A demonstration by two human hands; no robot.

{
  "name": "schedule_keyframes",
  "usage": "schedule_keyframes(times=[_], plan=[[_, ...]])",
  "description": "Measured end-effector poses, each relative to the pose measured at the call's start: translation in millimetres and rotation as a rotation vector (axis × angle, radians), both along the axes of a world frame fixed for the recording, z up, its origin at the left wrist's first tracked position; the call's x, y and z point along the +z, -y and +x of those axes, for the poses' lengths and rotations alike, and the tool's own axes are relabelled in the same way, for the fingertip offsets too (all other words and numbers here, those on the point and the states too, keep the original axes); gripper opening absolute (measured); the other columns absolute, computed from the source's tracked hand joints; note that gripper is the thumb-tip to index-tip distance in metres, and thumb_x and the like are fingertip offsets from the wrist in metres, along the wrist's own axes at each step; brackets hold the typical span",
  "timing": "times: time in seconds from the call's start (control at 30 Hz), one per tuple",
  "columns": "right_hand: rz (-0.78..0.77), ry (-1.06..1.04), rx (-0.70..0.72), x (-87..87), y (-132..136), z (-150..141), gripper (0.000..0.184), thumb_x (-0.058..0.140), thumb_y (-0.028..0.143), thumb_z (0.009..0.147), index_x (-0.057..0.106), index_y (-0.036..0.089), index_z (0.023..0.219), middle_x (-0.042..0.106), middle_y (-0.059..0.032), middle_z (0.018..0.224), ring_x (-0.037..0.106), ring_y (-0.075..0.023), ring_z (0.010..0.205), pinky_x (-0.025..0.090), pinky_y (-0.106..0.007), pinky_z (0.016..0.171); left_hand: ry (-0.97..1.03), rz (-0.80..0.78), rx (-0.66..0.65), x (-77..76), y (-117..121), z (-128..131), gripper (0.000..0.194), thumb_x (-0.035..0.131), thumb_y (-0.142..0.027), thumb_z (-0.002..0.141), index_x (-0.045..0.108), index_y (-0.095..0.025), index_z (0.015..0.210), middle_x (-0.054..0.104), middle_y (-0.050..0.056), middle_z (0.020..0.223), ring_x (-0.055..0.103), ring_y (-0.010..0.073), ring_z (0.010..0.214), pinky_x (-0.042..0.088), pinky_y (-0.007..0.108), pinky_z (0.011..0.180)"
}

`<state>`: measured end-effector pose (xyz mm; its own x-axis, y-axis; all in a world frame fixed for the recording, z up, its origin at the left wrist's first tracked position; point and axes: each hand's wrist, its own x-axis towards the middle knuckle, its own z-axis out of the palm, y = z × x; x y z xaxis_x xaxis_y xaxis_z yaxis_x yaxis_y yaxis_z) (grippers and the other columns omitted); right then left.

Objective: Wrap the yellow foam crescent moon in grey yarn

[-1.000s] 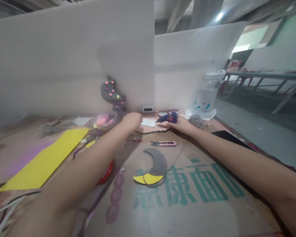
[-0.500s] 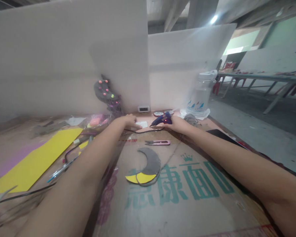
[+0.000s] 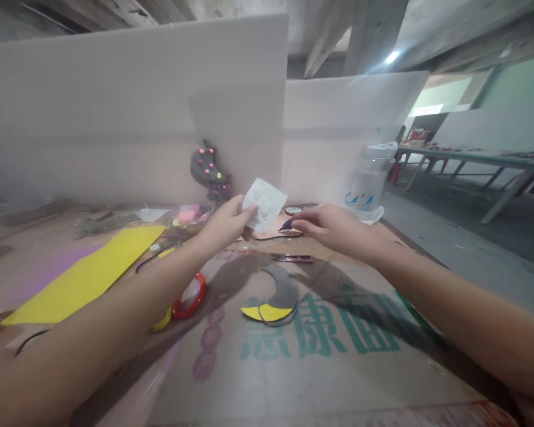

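My left hand (image 3: 229, 222) pinches a thin, whitish square piece (image 3: 266, 204), perhaps folded paper or cloth, raised and tilted above the far part of the work board. My right hand (image 3: 336, 228) curls over a dark blue glue gun (image 3: 286, 225); only the nozzle end shows, the rest being hidden by the fingers. Nearer to me, thread snips (image 3: 297, 258) with a pink handle lie on the cardboard (image 3: 338, 385). Below them is a grey crescent (image 3: 285, 287) with a yellow tip (image 3: 267, 312) and a grey cord looped across it.
Red-handled scissors (image 3: 201, 299) lie partly under my left forearm. A yellow sheet (image 3: 89, 276) is on the left. At the back stand a grey piece with coloured beads (image 3: 204, 169) and a clear water bottle (image 3: 367, 181). White panels (image 3: 129, 118) close off the far side.
My left hand has lifted the whitish square off the table. My right hand has shifted over the glue gun, covering its body. The view has tilted up, and the red scissors handle has come into sight.
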<state>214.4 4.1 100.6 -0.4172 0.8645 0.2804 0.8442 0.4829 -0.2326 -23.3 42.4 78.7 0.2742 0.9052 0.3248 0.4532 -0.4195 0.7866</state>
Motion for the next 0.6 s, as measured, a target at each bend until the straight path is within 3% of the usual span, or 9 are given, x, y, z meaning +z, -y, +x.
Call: schedule_keyframes(times=[0.07,0.13,0.23,0.4,0.6], plan=[[-0.167,-0.311,0.103,-3.3,10.8,-7.8,0.038,0.046,0.043,0.1,0.07,0.017,0.116,0.076,-0.0093,0.1,0.07,-0.0181,0.084,0.054,-0.029,0.075,0.244,-0.133,-0.113,1.1,23.2,0.8,0.024,0.053,-0.042,0.096,0.05,-0.019,0.101,0.064,0.001,0.078,0.063,0.0116,0.051,0.049,0.023,0.048],[-0.329,-0.539,0.181,-9.6,17.5,-13.3,0.04,0.049,0.046,0.099,0.066,0.014,0.117,0.075,-0.0102,0.097,0.07,-0.0164,0.079,0.056,-0.028,0.071,0.319,-0.17,-0.162,0.1,40.2,2.5,0.024,0.057,-0.041,0.095,0.051,-0.018,0.099,0.063,-0.001,0.074,0.062,0.0101,0.05,0.049,0.021,0.047],[-0.393,-0.744,0.223,-17.2,22.9,-18.3,0.04,0.061,0.05,0.091,0.066,0.014,0.11,0.074,-0.0079,0.089,0.069,-0.0153,0.075,0.057,-0.028,0.067,0.337,-0.126,-0.215,-4.6,54.5,5.2,0.028,0.058,-0.044,0.094,0.055,-0.017,0.101,0.065,0.001,0.082,0.066,0.011,0.057,0.054,0.022,0.053],[-0.351,-0.813,0.181,-15.9,29.1,-20.6,0.03,0.07,0.045,0.085,0.066,0.016,0.085,0.068,-0.0014,0.068,0.064,-0.0124,0.062,0.055,-0.026,0.059,0.28,-0.069,-0.231,-8.9,62.3,6.4,0.031,0.057,-0.049,0.095,0.057,-0.018,0.101,0.068,0.003,0.088,0.071,0.014,0.065,0.058,0.024,0.058],[-0.434,-0.709,0.2,-6.5,26.9,-15.9,0.014,0.067,0.029,0.087,0.068,0.016,0.084,0.073,-0.0029,0.072,0.07,-0.0137,0.068,0.058,-0.027,0.067,0.041,0.008,-0.211,-0.5,61.8,-0.9,0.028,0.057,-0.044,0.095,0.064,-0.018,0.099,0.07,0.003,0.087,0.07,0.0142,0.064,0.054,0.023,0.056]])
